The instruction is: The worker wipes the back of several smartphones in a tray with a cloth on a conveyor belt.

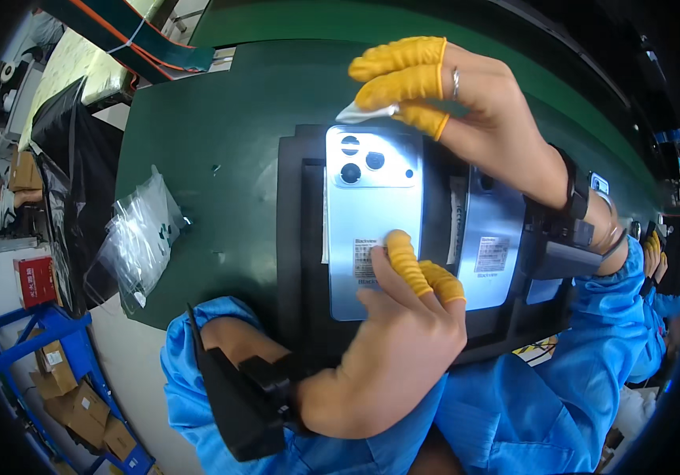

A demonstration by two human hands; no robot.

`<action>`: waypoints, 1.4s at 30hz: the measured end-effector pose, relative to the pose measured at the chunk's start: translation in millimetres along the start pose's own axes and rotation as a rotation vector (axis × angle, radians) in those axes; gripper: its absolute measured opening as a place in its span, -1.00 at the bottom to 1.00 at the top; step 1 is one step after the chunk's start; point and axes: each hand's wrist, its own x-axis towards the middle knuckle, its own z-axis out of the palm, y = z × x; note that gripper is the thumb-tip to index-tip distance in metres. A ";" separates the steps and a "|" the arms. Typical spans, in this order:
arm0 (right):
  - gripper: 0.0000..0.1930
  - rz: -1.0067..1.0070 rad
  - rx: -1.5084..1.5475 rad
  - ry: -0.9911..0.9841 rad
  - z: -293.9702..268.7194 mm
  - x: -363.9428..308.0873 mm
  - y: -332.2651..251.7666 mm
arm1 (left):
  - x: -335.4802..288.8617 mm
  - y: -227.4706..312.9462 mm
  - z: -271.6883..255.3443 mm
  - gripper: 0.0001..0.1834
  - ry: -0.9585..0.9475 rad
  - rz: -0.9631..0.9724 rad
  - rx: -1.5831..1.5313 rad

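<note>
My left hand [399,356] is on the lower part of a pale blue smartphone [372,214], gripping it with its thumb and yellow-cotted fingers. The phone's back faces up, showing a camera block and a printed label. Above its camera end, my right hand [474,99] pinches a small white piece of cloth or film [365,113] between fingers in yellow finger cots. Beneath the phone lies a black compartment tray [294,237]. A second pale blue phone [489,277] sits in the tray to the right, also back up.
A green mat [213,111] covers the table. Crumpled clear plastic [146,233] lies at its left edge. Further right is another phone [600,184], with a co-worker's hand [654,257] beyond. A blue rack [71,364] with cardboard boxes stands at lower left.
</note>
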 end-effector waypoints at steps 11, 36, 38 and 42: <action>-0.95 -0.082 0.050 -0.254 -15.4 -30.5 -8.1 | 3.3 0.9 9.6 -0.89 0.058 0.007 -0.032; -0.81 -0.167 -0.322 -0.058 11.5 8.2 12.7 | 1.7 7.1 11.4 -0.88 0.062 -0.011 -0.038; -0.81 -0.169 -0.239 -0.064 13.7 7.9 3.9 | 1.4 6.7 8.2 -0.88 0.051 -0.003 -0.041; -0.94 -0.231 0.023 -0.231 22.5 -5.1 -8.1 | 2.1 5.3 10.8 -0.88 0.081 -0.017 -0.036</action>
